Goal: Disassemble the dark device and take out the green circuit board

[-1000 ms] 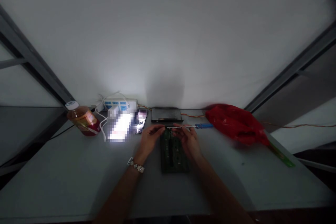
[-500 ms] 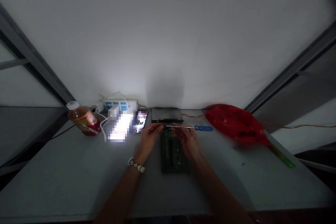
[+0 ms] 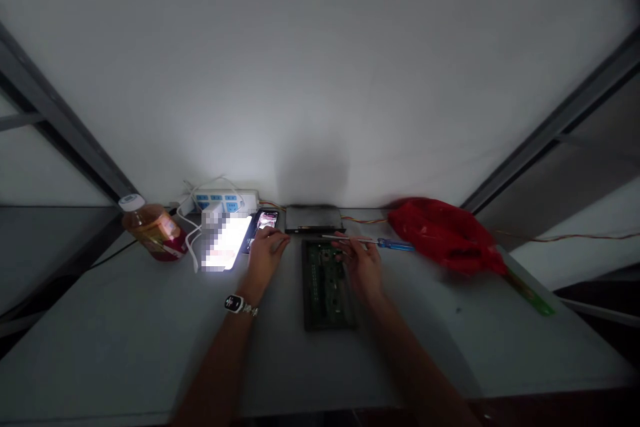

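Observation:
A screwdriver (image 3: 395, 245) with a clear blue handle lies across the fingers of my right hand (image 3: 364, 267). Its metal shaft points left, over the far end of a green circuit board (image 3: 325, 287) in a dark frame. The board lies flat on the table below that hand. Off to the left, my left hand (image 3: 265, 257) has thumb and fingers pinched together; what is between them, if anything, is too small to make out. A phone (image 3: 267, 220) with a lit screen lies partly hidden behind this hand.
By the wall sit a flat dark-edged box (image 3: 313, 217) and a white power strip (image 3: 230, 199) with cables. A drink bottle (image 3: 155, 230) stands left of a bright, partly blurred panel (image 3: 233, 247). To the right are a red plastic bag (image 3: 440, 233) and a green strip (image 3: 530, 293).
My left hand has moved left, away from the screwdriver tip, turning so that the watch face shows. My right hand still holds the screwdriver, its tip now free of the left fingers.

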`<state>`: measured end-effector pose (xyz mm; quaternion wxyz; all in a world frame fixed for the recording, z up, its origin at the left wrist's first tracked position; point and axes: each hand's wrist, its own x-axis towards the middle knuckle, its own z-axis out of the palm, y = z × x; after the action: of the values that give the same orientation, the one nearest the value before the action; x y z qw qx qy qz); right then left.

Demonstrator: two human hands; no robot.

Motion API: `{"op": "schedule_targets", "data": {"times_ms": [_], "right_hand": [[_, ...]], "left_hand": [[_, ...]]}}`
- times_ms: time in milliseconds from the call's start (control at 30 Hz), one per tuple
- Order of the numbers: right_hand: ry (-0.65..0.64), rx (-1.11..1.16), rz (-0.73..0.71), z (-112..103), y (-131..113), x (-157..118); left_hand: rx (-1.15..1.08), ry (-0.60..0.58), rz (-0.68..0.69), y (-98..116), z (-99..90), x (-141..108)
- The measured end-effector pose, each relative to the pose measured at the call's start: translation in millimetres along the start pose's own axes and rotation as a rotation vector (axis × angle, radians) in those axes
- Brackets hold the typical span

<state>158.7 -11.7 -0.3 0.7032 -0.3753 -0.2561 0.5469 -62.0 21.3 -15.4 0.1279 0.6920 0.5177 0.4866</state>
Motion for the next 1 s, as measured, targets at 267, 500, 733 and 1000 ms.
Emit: {"op": "schedule_targets", "data": {"times_ms": [267,500,733,1000], "right_hand": [[-0.012,-0.03,0.005,0.0,4.2,-0.5],[-0.031,-0.062,-0.013,-4.6,-0.1,2.5],[0.02,-0.162,-0.149,-8.3,-6.4,5.4],[-0.052,-0.323,-0.251,-10.7,-17.9,7.1]], "left_hand": [[0.225,-0.134,0.047,-16.5,16.9,-3.4],[0.215,-0.03,0.066,-3.6,7.6,1.3],[0.12,-0.36,0.122,37.2,42.9,21.1],[0.212,-0.426,0.067,47.6,64.5,18.9]]}}
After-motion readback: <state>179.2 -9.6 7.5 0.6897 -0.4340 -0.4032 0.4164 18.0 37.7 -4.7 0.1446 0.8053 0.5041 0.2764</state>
